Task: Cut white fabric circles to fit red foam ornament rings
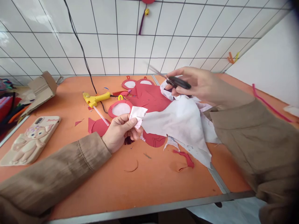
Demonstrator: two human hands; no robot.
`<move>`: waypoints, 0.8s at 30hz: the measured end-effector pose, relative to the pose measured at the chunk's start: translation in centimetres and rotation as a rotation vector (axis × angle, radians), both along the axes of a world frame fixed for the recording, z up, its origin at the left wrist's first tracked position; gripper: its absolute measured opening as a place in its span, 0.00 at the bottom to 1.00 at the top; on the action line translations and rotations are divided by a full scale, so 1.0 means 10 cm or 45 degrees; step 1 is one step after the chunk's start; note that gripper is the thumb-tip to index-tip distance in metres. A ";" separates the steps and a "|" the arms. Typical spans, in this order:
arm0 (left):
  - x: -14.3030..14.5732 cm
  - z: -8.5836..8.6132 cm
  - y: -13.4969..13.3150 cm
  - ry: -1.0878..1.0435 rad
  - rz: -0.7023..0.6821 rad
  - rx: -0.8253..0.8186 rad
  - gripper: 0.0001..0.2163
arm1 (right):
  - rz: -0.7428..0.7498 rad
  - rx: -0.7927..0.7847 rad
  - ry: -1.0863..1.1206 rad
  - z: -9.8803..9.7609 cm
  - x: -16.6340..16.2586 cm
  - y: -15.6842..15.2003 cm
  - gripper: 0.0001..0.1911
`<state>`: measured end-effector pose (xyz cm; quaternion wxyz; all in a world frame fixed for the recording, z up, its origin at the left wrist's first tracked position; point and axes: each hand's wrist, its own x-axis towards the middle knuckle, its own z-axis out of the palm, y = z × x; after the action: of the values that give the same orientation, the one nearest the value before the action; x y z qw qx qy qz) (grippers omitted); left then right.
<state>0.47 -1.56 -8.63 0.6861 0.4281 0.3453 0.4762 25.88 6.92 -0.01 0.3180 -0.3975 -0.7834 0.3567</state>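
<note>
My left hand pinches a small piece of white fabric, with faint pinkish lines along its lower part. Raised above the table on the right, my right hand grips black-handled scissors, their thin blades pointing up and to the left. Beneath it spreads a large white cloth with ragged edges, lying partly over red felt sheets. A red ring with a white centre lies just behind my left hand. Dark tassel threads show under that hand.
A yellow glue gun with a clear glue stick rests at the back left, its black cord running up the tiled wall. A phone in a cartoon case lies far left, near a cardboard box. Red scraps lie near the front.
</note>
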 end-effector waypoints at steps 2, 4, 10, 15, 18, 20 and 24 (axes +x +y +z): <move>0.00 0.00 0.00 -0.014 0.010 -0.003 0.16 | 0.193 -0.189 0.321 0.03 -0.03 -0.03 0.26; 0.01 0.00 0.00 -0.018 0.018 -0.009 0.16 | 0.309 -0.335 0.543 0.04 -0.07 -0.05 0.31; 0.01 0.00 0.00 -0.008 0.034 -0.009 0.17 | 0.391 -0.484 0.666 -0.01 -0.19 -0.09 0.27; 0.01 -0.01 0.00 -0.009 0.033 -0.013 0.17 | 0.470 -0.477 0.749 -0.13 -0.26 -0.04 0.15; 0.01 -0.01 -0.01 -0.009 0.035 -0.017 0.17 | 0.434 -0.513 0.759 -0.22 -0.27 0.02 0.21; 0.02 0.00 -0.01 -0.005 0.035 -0.020 0.17 | 0.427 -0.539 0.753 -0.26 -0.27 0.04 0.24; 0.02 0.01 -0.01 0.002 0.035 -0.024 0.18 | 0.476 -0.615 0.850 -0.32 -0.28 0.06 0.23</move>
<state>0.66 -1.64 -8.56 0.6833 0.4169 0.3561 0.4821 23.09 7.48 -3.20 0.3815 -0.1749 -0.5907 0.6891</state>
